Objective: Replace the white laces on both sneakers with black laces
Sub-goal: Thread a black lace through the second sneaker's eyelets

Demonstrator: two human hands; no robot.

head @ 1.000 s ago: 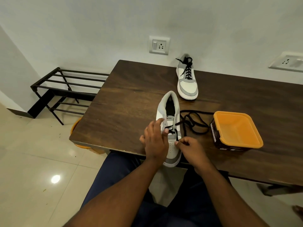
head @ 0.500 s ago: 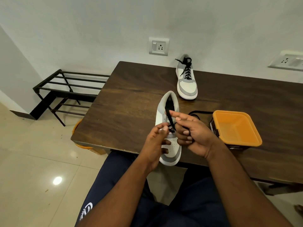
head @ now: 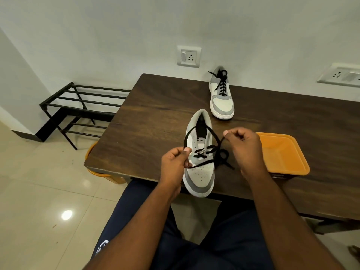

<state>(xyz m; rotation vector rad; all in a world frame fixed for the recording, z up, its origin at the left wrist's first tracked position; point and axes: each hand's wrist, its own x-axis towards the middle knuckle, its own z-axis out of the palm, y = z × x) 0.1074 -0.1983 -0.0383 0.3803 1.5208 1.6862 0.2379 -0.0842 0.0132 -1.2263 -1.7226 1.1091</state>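
Sneaker [head: 200,172] in grey and white sits at the near edge of the tabletop [head: 152,121], toe toward the person, with a black lace [head: 204,152] threaded through only its lowest eyelets. Farther back stands a second sneaker [head: 222,100], fully laced in black. Just right of the near shoe is an orange tray [head: 282,154]; nothing shows in it. Both hands are apart, each pinching one lace end: left hand [head: 175,162] beside the shoe, right hand [head: 245,147] raised.
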